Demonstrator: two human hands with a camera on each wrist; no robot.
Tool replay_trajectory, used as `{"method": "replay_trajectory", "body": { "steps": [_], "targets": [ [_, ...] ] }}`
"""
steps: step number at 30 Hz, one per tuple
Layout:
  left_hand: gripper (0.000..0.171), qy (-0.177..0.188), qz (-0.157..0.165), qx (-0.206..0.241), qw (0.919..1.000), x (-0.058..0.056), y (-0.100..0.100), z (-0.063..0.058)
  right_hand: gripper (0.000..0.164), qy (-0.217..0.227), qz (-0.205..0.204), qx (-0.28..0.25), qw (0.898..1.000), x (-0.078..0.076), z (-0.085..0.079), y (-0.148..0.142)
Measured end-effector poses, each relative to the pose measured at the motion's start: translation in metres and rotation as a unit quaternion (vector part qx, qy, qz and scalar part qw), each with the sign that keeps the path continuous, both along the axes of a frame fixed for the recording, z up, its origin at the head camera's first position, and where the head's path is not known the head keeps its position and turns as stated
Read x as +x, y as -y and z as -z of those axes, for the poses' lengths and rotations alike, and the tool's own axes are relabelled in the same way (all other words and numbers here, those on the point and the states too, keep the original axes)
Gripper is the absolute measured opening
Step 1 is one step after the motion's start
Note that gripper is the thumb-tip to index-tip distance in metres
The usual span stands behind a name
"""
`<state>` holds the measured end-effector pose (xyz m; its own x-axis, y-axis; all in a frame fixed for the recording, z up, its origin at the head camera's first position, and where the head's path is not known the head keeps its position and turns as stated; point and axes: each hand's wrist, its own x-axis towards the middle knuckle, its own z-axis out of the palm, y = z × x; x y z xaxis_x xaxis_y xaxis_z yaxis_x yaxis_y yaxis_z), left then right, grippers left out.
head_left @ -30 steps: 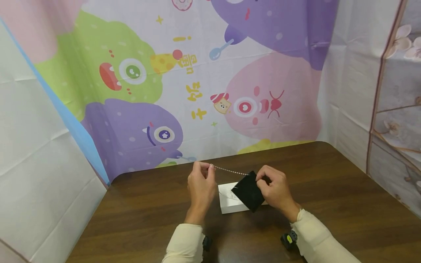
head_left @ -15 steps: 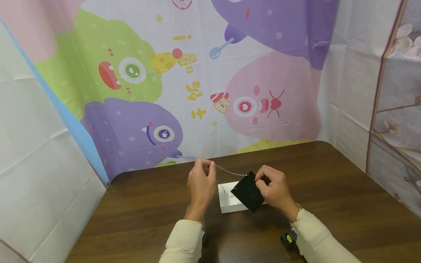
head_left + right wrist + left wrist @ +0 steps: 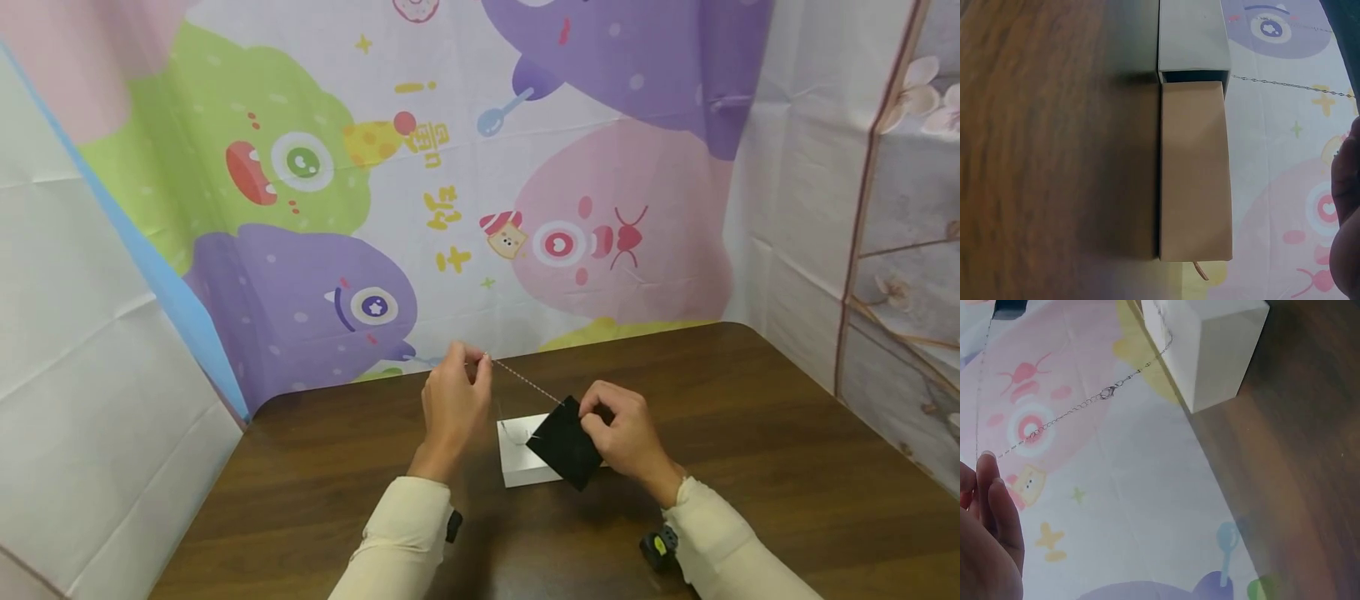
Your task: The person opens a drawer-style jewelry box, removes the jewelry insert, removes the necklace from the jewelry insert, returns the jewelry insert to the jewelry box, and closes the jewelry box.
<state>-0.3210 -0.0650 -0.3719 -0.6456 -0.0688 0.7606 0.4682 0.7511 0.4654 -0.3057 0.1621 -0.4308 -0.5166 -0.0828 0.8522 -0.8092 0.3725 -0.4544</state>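
Observation:
In the head view my left hand point(image 3: 453, 404) pinches a thin silver chain necklace point(image 3: 527, 383) between thumb and fingers. One stretch of the chain runs straight from those fingertips down to the top corner of a square black card point(image 3: 566, 446). My right hand point(image 3: 618, 425) pinches that card by its upper right edge, tilted like a diamond. Another strand hangs in a loop from a slit at the card's left corner. The left wrist view shows a small clasp point(image 3: 1107, 392) along the chain, clear of the fingers.
Behind the card a white box point(image 3: 517, 475) lies on the brown wooden table point(image 3: 337, 500). From the right wrist, its brown drawer point(image 3: 1194, 169) sticks out of the white sleeve point(image 3: 1194, 34), with a short ribbon tab point(image 3: 1201, 270) at the end. A printed cartoon cloth point(image 3: 450, 308) hangs behind.
My left hand has risen a little, drawing the chain from a sagging curve to a straight line. A thin strand now stands up left of the card, which has barely shifted.

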Motion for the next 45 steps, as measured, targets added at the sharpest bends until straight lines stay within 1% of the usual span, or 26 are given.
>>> {"method": "replay_trajectory", "body": {
  "steps": [2, 4, 7, 10, 16, 22, 26, 30, 32, 36, 39, 41, 45],
  "targets": [
    [0.008, 0.006, 0.006, 0.003, 1.0000, -0.001, 0.001, -0.002, 0.028, 0.009, 0.002, 0.005, 1.000, -0.005, 0.007, -0.002],
    [0.009, 0.015, 0.007, 0.009, 0.9998, -0.001, 0.003, -0.003, 0.028, 0.017, 0.003, 0.013, 1.000, -0.007, 0.011, -0.004],
    [0.009, 0.027, 0.009, 0.015, 0.9995, -0.003, 0.004, -0.004, 0.027, 0.023, -0.004, 0.015, 1.000, -0.008, 0.014, -0.004],
    [0.009, 0.030, 0.010, 0.018, 0.9993, -0.004, 0.005, -0.006, 0.027, 0.021, 0.000, 0.014, 1.000, -0.007, 0.014, -0.002],
    [0.010, 0.029, 0.018, 0.022, 0.9992, -0.005, 0.003, -0.013, 0.027, 0.000, 0.004, 0.003, 1.000, -0.009, 0.014, 0.000],
    [0.010, 0.031, 0.020, 0.017, 0.9992, -0.005, 0.002, -0.015, 0.028, 0.011, 0.001, 0.005, 1.000, -0.008, 0.014, -0.002],
    [0.009, 0.023, 0.022, 0.015, 0.9994, -0.005, 0.001, -0.017, 0.028, 0.012, -0.007, 0.001, 1.000, -0.008, 0.013, -0.003],
    [0.010, 0.017, 0.022, 0.019, 0.9994, -0.004, 0.001, -0.021, 0.028, 0.014, -0.004, 0.003, 1.000, -0.008, 0.014, -0.003],
    [0.011, 0.015, 0.021, 0.029, 0.9992, -0.005, 0.001, -0.024, 0.028, 0.012, 0.000, 0.004, 1.000, -0.009, 0.015, -0.004],
    [0.010, 0.012, 0.024, 0.069, 0.9972, -0.005, 0.003, -0.031, 0.027, -0.002, 0.002, 0.000, 1.000, -0.011, 0.015, -0.005],
    [0.010, 0.010, 0.031, 0.088, 0.9955, -0.006, 0.003, -0.036, 0.026, -0.009, 0.004, -0.004, 1.000, -0.012, 0.015, -0.005],
    [0.010, 0.012, 0.033, 0.086, 0.9957, -0.006, 0.003, -0.038, 0.027, -0.009, 0.007, -0.003, 1.000, -0.012, 0.015, -0.006],
    [0.010, 0.012, 0.024, 0.062, 0.9977, -0.005, 0.004, -0.037, 0.028, 0.003, 0.010, 0.003, 1.000, -0.010, 0.013, -0.007]
  ]
}}
